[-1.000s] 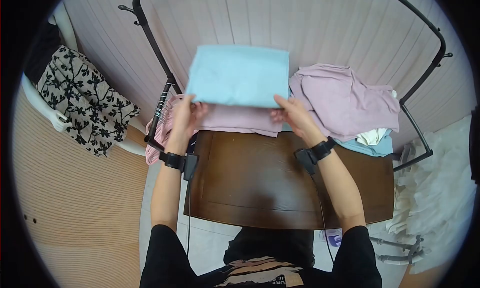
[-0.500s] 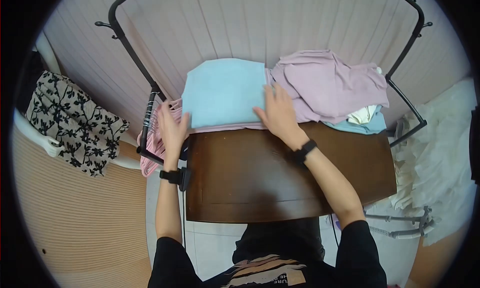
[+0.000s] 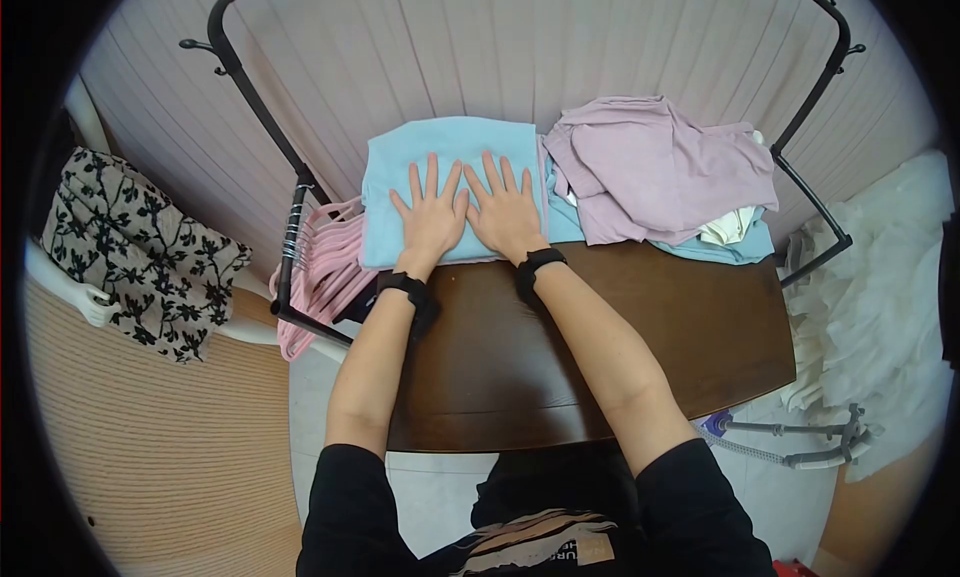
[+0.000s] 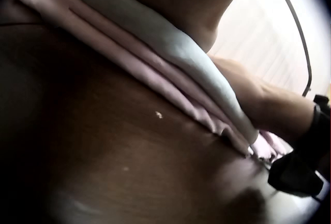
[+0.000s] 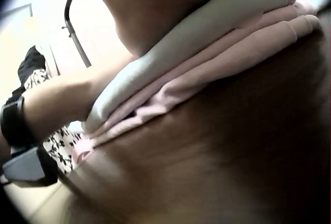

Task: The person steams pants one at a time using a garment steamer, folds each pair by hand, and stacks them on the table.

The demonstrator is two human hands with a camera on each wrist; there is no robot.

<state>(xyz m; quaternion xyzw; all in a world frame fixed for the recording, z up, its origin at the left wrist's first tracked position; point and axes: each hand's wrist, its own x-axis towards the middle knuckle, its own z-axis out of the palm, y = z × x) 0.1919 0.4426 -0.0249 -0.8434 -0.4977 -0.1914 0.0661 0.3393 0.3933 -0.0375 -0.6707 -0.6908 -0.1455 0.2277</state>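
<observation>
A folded light blue garment (image 3: 395,227) lies on top of folded pink cloth (image 4: 150,71) at the back left of the brown table (image 3: 500,347). My left hand (image 3: 432,222) rests flat on the blue garment, its fingers spread and pointing away from me. Beside it my right hand (image 3: 503,212) presses flat on the same garment, fingers also spread, the two thumbs close together. In the right wrist view the blue layer (image 5: 170,53) shows as a thick rounded fold above the pink layers (image 5: 227,63).
Right of the stack lies a loose heap of pink clothes (image 3: 660,167) over blue and white pieces. Pink hangers (image 3: 330,252) hang at the left on a black rack (image 3: 260,107) framing the table. A mannequin in a floral skirt (image 3: 140,247) stands left; white ruffled fabric (image 3: 870,317) hangs right.
The blue garment, held up by both hands a second ago, came down onto the pink stack. Both hands let go of its edges, then moved inward and flattened on top.
</observation>
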